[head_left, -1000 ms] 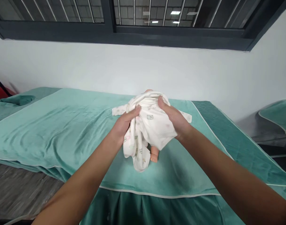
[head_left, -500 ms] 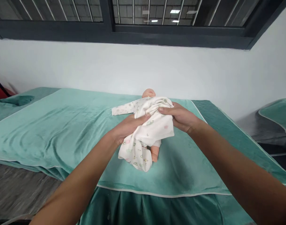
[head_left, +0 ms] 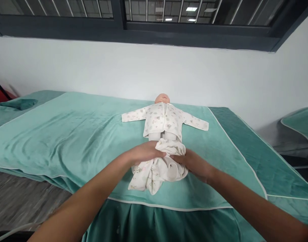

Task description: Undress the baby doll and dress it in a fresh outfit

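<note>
A baby doll [head_left: 162, 98] lies on its back on the teal towel [head_left: 68, 134], dressed in a white printed top [head_left: 164, 120] with both sleeves spread out. Over its legs lies a bunched white printed garment [head_left: 159, 168]. My left hand [head_left: 143, 153] grips the left side of the bunch near its upper edge. On the other side, my right hand [head_left: 194, 163] has its fingers closed on the cloth. The doll's legs are mostly hidden under the garment.
The bed is covered in teal cloth with a white trimmed edge [head_left: 169, 206] near me. A folded teal cloth [head_left: 19, 103] lies far left. A second teal-covered bed [head_left: 301, 122] stands at the right. A white wall and a dark window frame are behind.
Both hands have pulled the bunched garment down from the doll's chest and head to its legs. The doll's top and face now show.
</note>
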The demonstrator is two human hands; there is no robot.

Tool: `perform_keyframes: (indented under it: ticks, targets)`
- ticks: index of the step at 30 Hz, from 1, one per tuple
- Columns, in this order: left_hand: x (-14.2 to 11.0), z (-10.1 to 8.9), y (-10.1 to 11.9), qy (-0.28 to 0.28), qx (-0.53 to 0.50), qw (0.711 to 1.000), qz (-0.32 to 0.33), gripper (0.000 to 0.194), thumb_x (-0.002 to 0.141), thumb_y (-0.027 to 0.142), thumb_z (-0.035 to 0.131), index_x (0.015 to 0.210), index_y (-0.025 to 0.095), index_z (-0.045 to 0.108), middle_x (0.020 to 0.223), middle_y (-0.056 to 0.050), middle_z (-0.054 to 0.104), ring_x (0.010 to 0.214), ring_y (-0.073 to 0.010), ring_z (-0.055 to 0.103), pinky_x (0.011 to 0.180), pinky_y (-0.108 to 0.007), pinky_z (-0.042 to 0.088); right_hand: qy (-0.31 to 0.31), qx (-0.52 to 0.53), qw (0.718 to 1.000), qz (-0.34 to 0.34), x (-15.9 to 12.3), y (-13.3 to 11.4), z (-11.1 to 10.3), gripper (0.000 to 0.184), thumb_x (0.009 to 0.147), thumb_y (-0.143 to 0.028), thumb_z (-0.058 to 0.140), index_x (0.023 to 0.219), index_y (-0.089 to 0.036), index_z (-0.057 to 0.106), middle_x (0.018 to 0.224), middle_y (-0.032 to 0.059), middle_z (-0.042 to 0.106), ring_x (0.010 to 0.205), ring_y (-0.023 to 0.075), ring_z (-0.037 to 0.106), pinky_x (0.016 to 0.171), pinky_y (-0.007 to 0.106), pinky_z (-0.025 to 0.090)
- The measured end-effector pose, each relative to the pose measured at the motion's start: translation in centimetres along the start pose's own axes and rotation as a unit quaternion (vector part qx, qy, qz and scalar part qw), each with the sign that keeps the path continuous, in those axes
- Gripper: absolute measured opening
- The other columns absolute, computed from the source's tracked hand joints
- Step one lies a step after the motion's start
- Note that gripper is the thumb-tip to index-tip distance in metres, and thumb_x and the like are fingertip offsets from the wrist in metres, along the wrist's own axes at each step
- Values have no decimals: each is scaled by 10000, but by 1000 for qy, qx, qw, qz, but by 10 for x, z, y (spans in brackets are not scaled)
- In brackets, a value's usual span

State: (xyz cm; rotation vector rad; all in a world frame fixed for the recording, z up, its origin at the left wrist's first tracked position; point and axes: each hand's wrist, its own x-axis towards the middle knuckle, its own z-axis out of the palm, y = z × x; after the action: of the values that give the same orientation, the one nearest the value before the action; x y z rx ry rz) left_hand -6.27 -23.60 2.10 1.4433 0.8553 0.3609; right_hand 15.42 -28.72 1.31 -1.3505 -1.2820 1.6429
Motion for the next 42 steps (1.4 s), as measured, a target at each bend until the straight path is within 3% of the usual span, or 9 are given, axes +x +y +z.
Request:
perform_keyframes:
  ticks: [5,11,17,21,25,29,32,35,42]
  targets:
    - [2,15,0,1,232,971,63,286,862,313,576,1107,251,709,1243,-60,720,1167,-305,637,932,-373,482,102,-62,993,-22,-4,38,13,462,813,-488,753,1210,-255,721,1152,93,756,1148,359,665,1055,577,468]
    - [3,23,3,-19,307,950,50,231,883,320,504,995,220,679,1106,-74,745,1002,-280,677,780,-336,469,166,-102,975,-109,-2,70,23,420,888,-559,627,1155,-253,737,1263,91,712,1230,359,611,1107,539,418]
    - [-2,29,4,-4,206,978,40,246,879,377,560,1024,224,686,1121,-57,741,1009,-274,674,785,-336,477,207,-23,970,-127,-6,76,31,446,862,-608,633,1117,-258,739,1189,94,733,1172,334,638,1078,498,455]
    - [0,30,2,-29,47,998,38,343,844,453,666,1084,211,698,1142,-71,737,1062,-283,676,860,-361,503,237,35,956,-169,-3,75,36,465,853,-622,614,1140,-270,714,1138,91,738,1197,320,614,1093,488,448]
    - [5,25,-1,-72,-101,992,29,433,771,372,790,1165,217,698,1215,-91,715,1137,-271,660,960,-379,497,288,60,939,-181,13,79,31,442,827,-625,609,1101,-283,672,1127,98,729,1185,335,609,1083,507,441]
    - [7,16,2,-96,-144,985,24,551,731,331,845,1248,242,676,1267,-88,694,1184,-255,644,986,-371,500,293,70,929,-217,31,79,22,319,822,-562,619,942,-267,598,1024,80,720,1004,305,644,924,463,507]
    - [10,7,5,-60,-135,989,19,596,709,327,861,1263,234,661,1267,-92,688,1171,-264,649,949,-365,517,300,41,924,-233,41,72,14,249,849,-504,604,878,-264,542,893,44,673,863,259,617,791,393,499]
    - [17,-2,7,-4,-130,991,36,554,724,339,834,1232,211,656,1204,-91,695,1119,-272,654,910,-367,515,337,-26,905,-258,50,64,5,196,884,-446,559,855,-255,522,845,21,621,832,230,573,778,358,461]
    - [47,-12,17,134,54,973,179,235,793,323,684,978,186,636,995,-8,640,953,-192,587,816,-285,438,353,-91,884,-293,80,44,-18,187,923,-418,503,847,-248,500,837,8,593,836,210,539,777,331,432]
